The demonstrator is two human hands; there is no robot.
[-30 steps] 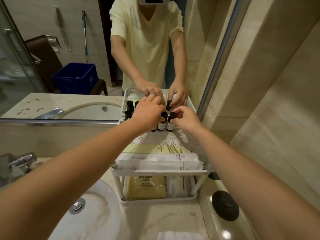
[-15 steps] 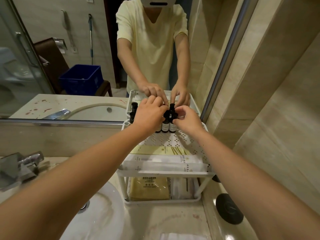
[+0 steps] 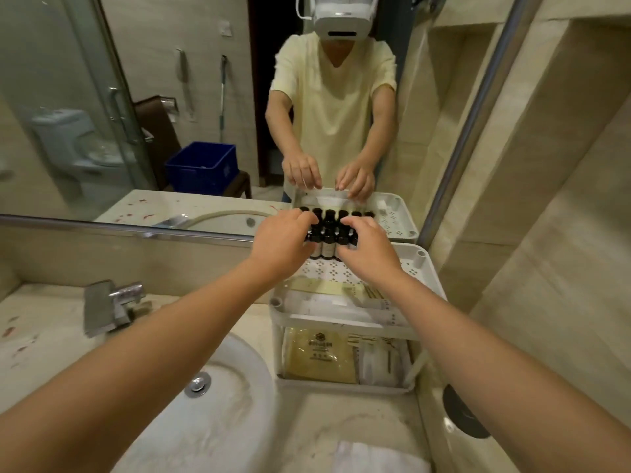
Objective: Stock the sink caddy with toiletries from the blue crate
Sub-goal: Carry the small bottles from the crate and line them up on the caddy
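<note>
The white two-tier sink caddy point(image 3: 419, 257) stands on the counter to the right of the basin, against the mirror. A tight cluster of small dark bottles point(image 3: 327, 239) with pale labels stands at the back of its perforated top shelf. My left hand point(image 3: 283, 241) curls against the cluster's left side. My right hand point(image 3: 369, 249) curls against its right side, so the fingertips of both hands touch the bottles. White and yellow sachets point(image 3: 341, 302) lie at the front of the top shelf. The blue crate point(image 3: 203, 167) shows only in the mirror, behind me on a chair.
The white basin point(image 3: 211, 414) and chrome faucet point(image 3: 109, 305) lie to the left of the caddy. A yellow packet point(image 3: 319, 353) and white packets fill the lower shelf. A black round object point(image 3: 464, 416) sits at the right, by the tiled wall. A white cloth point(image 3: 379, 455) lies at the near edge.
My hands have moved from pinching bottle caps in the middle of the cluster to bracketing its left and right sides. The view has tilted up a little.
</note>
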